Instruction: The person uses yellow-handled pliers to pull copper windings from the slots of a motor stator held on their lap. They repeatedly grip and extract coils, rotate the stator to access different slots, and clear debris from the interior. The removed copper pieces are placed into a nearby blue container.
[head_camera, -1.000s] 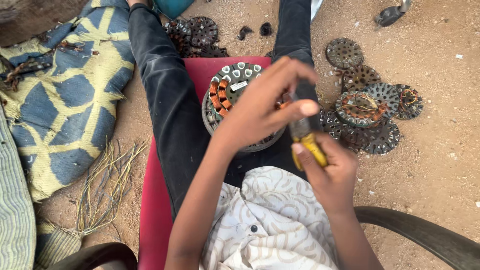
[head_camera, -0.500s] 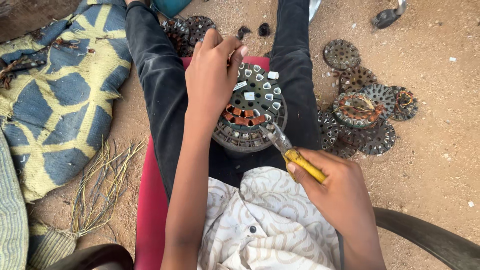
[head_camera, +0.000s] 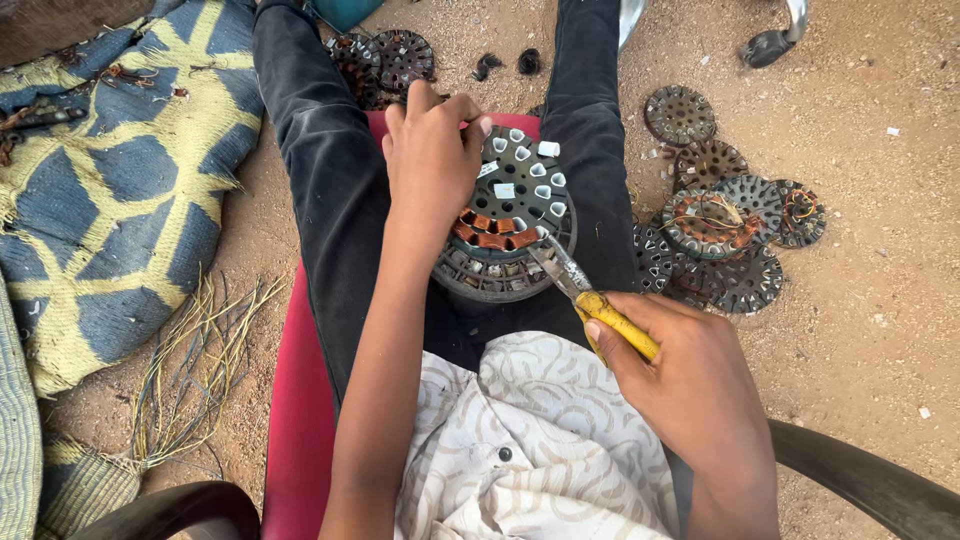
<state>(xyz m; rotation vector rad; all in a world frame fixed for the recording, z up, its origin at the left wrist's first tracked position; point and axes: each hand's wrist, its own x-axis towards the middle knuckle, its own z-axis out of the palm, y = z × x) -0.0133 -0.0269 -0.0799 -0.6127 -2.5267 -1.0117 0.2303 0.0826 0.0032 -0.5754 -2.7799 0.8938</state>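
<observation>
**A:** Where's the motor stator (head_camera: 505, 215) right now?

**B:** On the person's lap, between the thighs, tipped a little toward the camera. From its centre, the left hand (head_camera: 432, 160) lies over the rim at about nine to eleven o'clock, fingers curled down on it, steadying it.

**A:** And the other hand?

**B:** The right hand (head_camera: 690, 385) is closed in a fist around the yellow grip of a pair of pliers (head_camera: 590, 300), which comes in from about five o'clock. The metal nose touches the copper windings (head_camera: 490, 232) on the near side of the stator; I can't tell how far the nose is parted.

**A:** How much looks stripped?

**B:** My guess is only part. Copper coils show along the six-to-eight o'clock arc, while the slots from twelve to three o'clock show pale liners and no wire that I can see. So some winding seems left to pull.

**A:** Anything around it?

**B:** At three o'clock, on the sandy ground, a pile of stators (head_camera: 725, 235), some bare, a few with wire in them. More of the same at twelve o'clock (head_camera: 385, 60). At eight o'clock, loose strands of wire (head_camera: 190, 370) beside a blue and yellow mat (head_camera: 110, 200).
</observation>
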